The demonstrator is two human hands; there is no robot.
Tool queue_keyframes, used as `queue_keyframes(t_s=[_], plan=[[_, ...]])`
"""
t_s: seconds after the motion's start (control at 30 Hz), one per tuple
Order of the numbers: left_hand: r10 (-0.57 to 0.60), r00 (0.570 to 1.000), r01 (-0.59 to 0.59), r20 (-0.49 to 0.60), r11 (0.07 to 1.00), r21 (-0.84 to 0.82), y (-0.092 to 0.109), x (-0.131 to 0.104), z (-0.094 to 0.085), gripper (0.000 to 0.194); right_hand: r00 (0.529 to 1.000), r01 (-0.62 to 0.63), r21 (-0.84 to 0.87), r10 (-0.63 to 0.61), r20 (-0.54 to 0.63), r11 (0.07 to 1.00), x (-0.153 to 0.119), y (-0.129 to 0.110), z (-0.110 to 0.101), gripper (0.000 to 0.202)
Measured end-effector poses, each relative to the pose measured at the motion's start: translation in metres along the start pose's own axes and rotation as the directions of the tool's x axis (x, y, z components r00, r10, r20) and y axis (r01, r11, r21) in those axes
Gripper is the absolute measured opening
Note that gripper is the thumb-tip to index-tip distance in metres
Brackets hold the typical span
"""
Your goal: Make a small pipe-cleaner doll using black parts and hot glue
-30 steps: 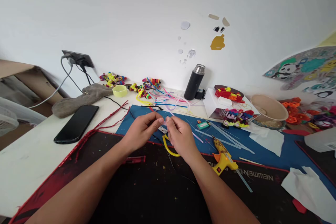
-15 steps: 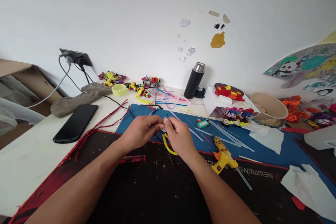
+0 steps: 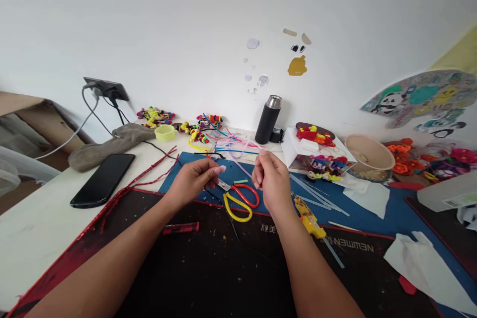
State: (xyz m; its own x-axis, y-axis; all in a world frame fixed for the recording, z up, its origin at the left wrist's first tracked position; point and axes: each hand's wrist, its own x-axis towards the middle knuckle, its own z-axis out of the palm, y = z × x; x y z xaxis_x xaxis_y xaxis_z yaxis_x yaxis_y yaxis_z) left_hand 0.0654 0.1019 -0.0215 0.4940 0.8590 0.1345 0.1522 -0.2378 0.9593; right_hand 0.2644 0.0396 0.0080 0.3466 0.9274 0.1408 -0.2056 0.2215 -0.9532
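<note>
My left hand (image 3: 196, 179) is closed in a pinch, with a small whitish piece (image 3: 221, 169) at its fingertips. To the right, my right hand (image 3: 272, 179) is raised above the blue mat, thumb and fingers pressed together; anything between them is too small to make out. Between and below the hands lie scissors (image 3: 238, 212) with one red and one yellow handle, blades pointing toward my left hand. A short pale green stick (image 3: 240, 181) lies just behind the red handle. Close by my right wrist is a yellow glue gun (image 3: 312, 223) with a translucent stick in it.
A dark mat (image 3: 208, 268) and a blue mat (image 3: 395, 208) cover the desk. Behind stand a black thermos (image 3: 267, 121) and a white box (image 3: 294, 146). A phone (image 3: 102, 179) and red fuzzy stems (image 3: 137, 179) lie left; translucent glue sticks (image 3: 316, 194) and tissue (image 3: 428, 263) lie right.
My hands were together fingertip to fingertip over the scissors; now they are apart, the right one higher and further right. The scissors show more fully. The view has shifted slightly.
</note>
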Motion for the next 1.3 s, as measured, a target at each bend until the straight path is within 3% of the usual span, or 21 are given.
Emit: queue_keyframes(t_s=[0.13,0.33,0.5,0.63,0.77,1.0,1.3], plan=[[-0.050,0.992,0.045,0.118,0.998,0.043,-0.003,-0.001,0.013,0.039,0.997,-0.003,0.043,0.006,-0.079,0.999,0.012,0.002,-0.012,0.042],[-0.055,0.974,-0.002,0.220,0.968,0.251,0.016,0.003,0.017,0.039,0.994,-0.001,0.064,0.008,-0.113,0.998,0.015,-0.003,-0.017,0.041],[0.018,0.986,-0.119,0.165,0.774,0.622,0.017,0.025,0.009,0.038,0.997,0.023,0.057,-0.019,-0.069,0.998,0.013,-0.005,-0.014,0.041],[0.030,0.977,-0.179,0.212,0.654,0.735,0.003,0.040,0.008,0.026,0.999,0.020,0.031,-0.019,-0.037,0.999,0.012,-0.002,-0.014,0.043],[-0.007,0.972,-0.182,0.234,0.605,0.775,-0.008,0.047,0.013,0.021,1.000,0.017,0.009,-0.016,-0.017,1.000,0.010,-0.002,-0.013,0.043],[-0.025,0.968,-0.178,0.248,0.628,0.758,-0.014,0.049,0.017,0.024,1.000,0.010,-0.047,-0.009,0.021,0.999,0.006,-0.004,-0.008,0.045],[-0.028,0.994,-0.061,0.107,0.665,0.745,-0.007,0.058,-0.024,0.034,1.000,0.008,-0.067,-0.007,0.014,0.998,0.003,-0.007,-0.006,0.046]])
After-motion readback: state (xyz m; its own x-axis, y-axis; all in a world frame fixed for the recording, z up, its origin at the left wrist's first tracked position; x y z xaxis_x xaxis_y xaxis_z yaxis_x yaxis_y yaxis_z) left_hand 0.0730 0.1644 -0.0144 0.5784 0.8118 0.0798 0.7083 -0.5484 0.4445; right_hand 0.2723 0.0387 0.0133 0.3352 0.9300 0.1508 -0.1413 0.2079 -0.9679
